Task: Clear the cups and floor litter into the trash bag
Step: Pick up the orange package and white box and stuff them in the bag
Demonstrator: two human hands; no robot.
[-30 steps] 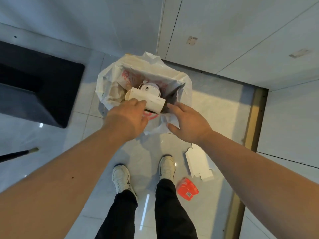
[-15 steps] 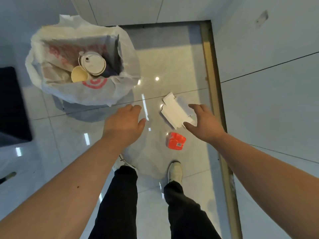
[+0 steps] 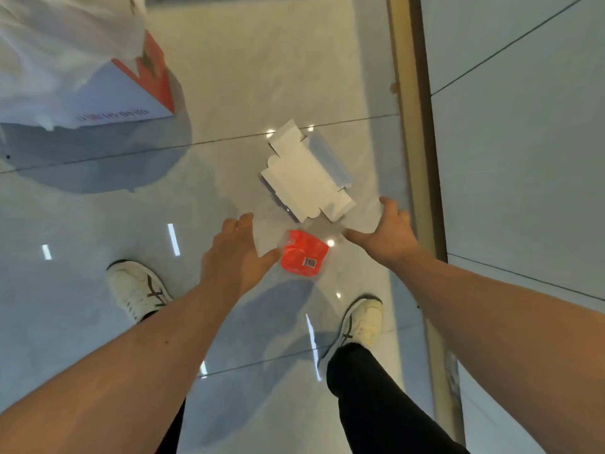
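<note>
Glossy grey tile floor (image 3: 98, 224), wall panels at right. White trash bag (image 3: 59, 60) top left. Left hand (image 3: 234, 257) open, fingers spread, empty, thumb tip at edge of orange wrapper (image 3: 303, 253) lying on floor. Flattened white carton (image 3: 306, 175) just beyond wrapper. Right hand (image 3: 388, 234) open, empty, near carton's closest corner, not touching.

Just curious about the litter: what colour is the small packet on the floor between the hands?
Bright orange-red packet with a small white barcode label, clearest in the head view.
</note>
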